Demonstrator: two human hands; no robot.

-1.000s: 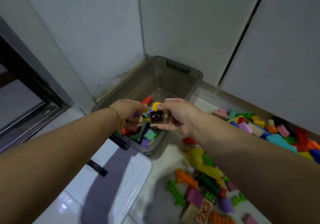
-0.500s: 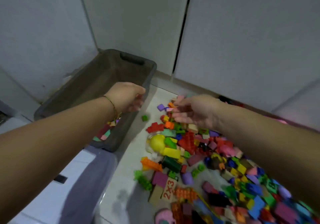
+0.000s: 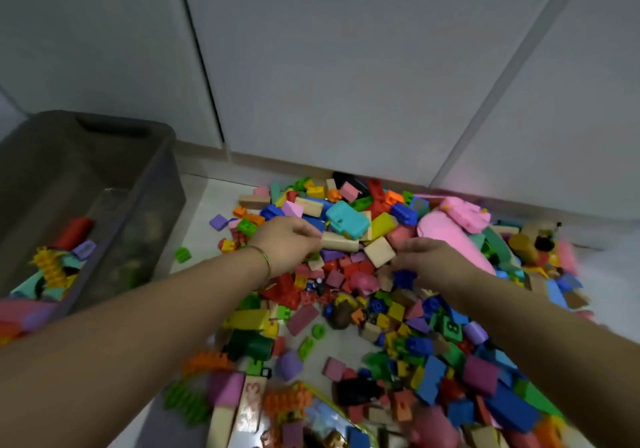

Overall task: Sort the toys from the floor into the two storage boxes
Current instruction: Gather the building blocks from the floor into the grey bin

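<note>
Both arms reach out over the pile of toys (image 3: 377, 312) spread across the pale floor (image 3: 197, 212) in front of the white cupboard doors (image 3: 346, 67). The left hand (image 3: 287, 245), a thin bracelet (image 3: 265, 257) on its wrist, has its fingers curled together and pinches the near end of a long wooden block (image 3: 341, 241) that lies on top of the heap, just under a teal piece (image 3: 346, 221). The right hand (image 3: 429, 260) comes down palm-first beside a wooden cube (image 3: 379, 252). Its fingertips are at the cube's edge, but the blur is too heavy there to say whether they grip it or only touch. A big pink toy (image 3: 450, 233) lies just behind that hand.

The grey storage box (image 3: 152, 205) stands off to the left, apart from the heap (only this one box is in sight). It already holds some pieces – a red cylinder (image 3: 74, 233) and a yellow spiky strip (image 3: 50, 267) among them – while most of the toys are on the floor.
</note>
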